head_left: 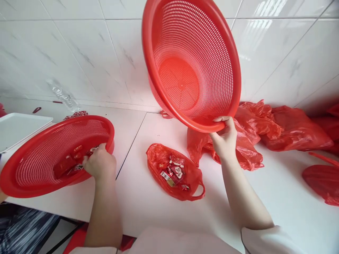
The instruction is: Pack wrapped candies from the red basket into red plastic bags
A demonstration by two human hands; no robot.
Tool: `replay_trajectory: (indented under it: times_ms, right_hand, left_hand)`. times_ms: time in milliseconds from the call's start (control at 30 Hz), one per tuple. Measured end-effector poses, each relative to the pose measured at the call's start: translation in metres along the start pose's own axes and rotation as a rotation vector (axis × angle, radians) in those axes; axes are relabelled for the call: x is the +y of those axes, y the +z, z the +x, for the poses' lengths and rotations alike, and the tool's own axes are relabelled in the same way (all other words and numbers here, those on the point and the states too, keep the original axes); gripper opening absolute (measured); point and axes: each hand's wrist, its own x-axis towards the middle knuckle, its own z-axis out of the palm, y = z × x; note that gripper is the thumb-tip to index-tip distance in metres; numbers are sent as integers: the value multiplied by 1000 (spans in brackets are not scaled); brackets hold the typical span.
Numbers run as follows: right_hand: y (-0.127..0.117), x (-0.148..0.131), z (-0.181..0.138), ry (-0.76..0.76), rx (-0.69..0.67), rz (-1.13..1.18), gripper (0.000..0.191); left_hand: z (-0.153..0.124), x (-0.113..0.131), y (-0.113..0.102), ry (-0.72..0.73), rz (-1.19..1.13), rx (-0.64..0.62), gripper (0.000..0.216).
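My right hand (225, 137) grips the lower rim of a red perforated plastic basket (234, 74). That basket is held up and tilted, its open side facing me, and nothing lies inside it. My left hand (100, 162) is closed over the right rim of a second red basket (34, 141), with its fingers on the inner side. Small red wrapped packets (76, 158) lie in this tilted basket, partly hidden by my hand. Between my arms, an open red plastic bag (156, 155) rests on the white table, with several small wrapped snacks (174, 171) in it.
Filled red plastic bags (299, 127) line the wall at the right. Another red bag (321, 181) lies at the right edge. On the left are a white tray (23, 123) and a clear plastic bottle (65, 97). A person's dark patterned clothing (29, 229) shows at lower left.
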Motion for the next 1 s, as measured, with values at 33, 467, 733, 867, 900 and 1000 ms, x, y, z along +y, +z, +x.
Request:
replay_trajectory:
  times_ms: [33,467,733,867,900,1000]
  right_hand:
    - [-2,0,2,-2,8,-7,28]
    - [-7,0,3,-44,-18,-92,30]
    - [-6,-1,2,-56,-30,-125,29]
    - [-5,5,2,-53,-43,-118,31]
    - [-5,6,1,-50,-47,-113,31]
    - [-4,6,0,-34,-59,-96,31]
  left_hand:
    - [1,0,0,-12,-16,-28,37]
    - [-59,61,17,499,-108,47,58]
    - [-83,78,24,732,-259,2,58]
    - [-84,79,25,753,-272,15,57]
    - [-85,79,26,751,-274,18,57]
    - [-82,78,26,731,-282,26,57]
